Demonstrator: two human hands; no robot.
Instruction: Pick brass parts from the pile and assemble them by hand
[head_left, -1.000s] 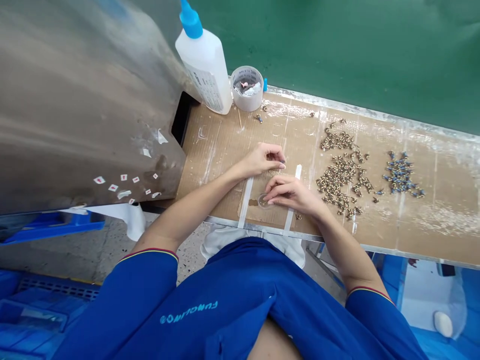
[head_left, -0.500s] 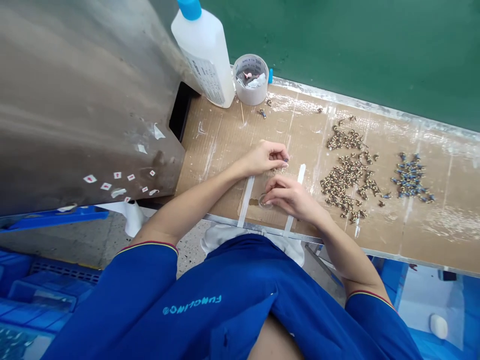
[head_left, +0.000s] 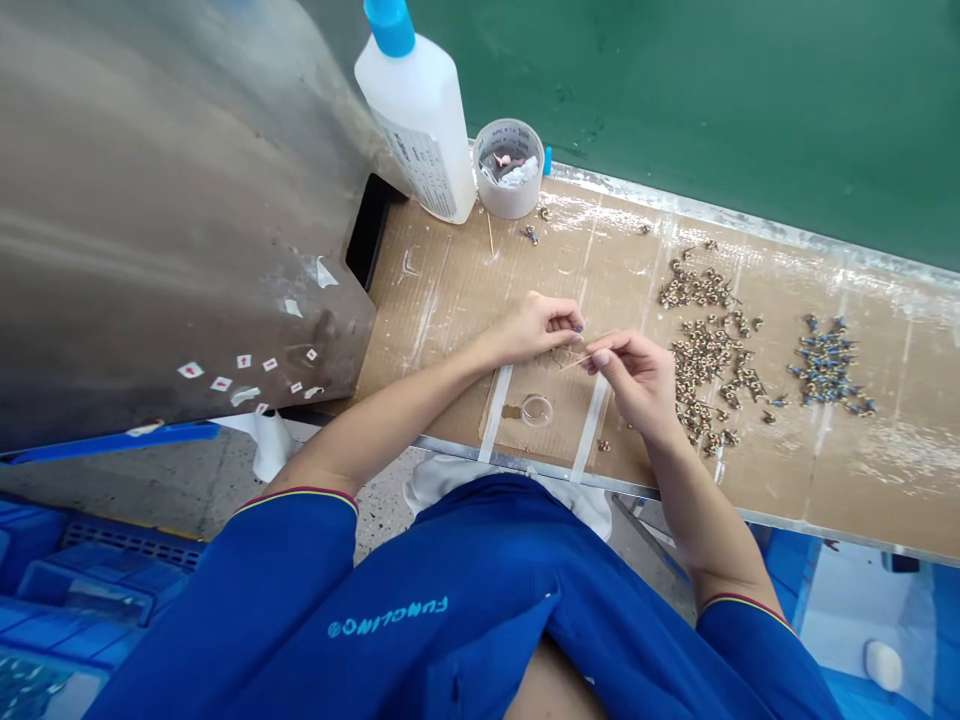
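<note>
The left hand (head_left: 537, 325) has its fingers bent and its fingertips pressed close. They pinch a tiny piece (head_left: 578, 328) that shows a bit of dark blue. Most of that piece is hidden by the fingers. The right hand (head_left: 639, 384) is just beside it. Its thumb and fingers pinch a thin stick (head_left: 576, 362), which points over toward the left hand. I can't tell if the stick touches the tiny piece.

Both hands are above the counter (head_left: 757, 480), which has brown cardboard on top. Nearer to the person's belly sits a small clear round dish (head_left: 536, 411). It lies between two strips of white tape (head_left: 495, 415).

To the right of the right hand is a big pile of little gold-colored parts (head_left: 709, 365). Farther right is a smaller pile of parts with blue on them (head_left: 825, 365).

At the back, a white bottle (head_left: 424, 130) with a blue top stands close to a roll of tape (head_left: 510, 195). Bits of scrap lie inside the roll. A small blue cap (head_left: 548, 161) is right by it. Another stick (head_left: 491, 236) lies on the cardboard in front of the bottle and the roll.
</note>
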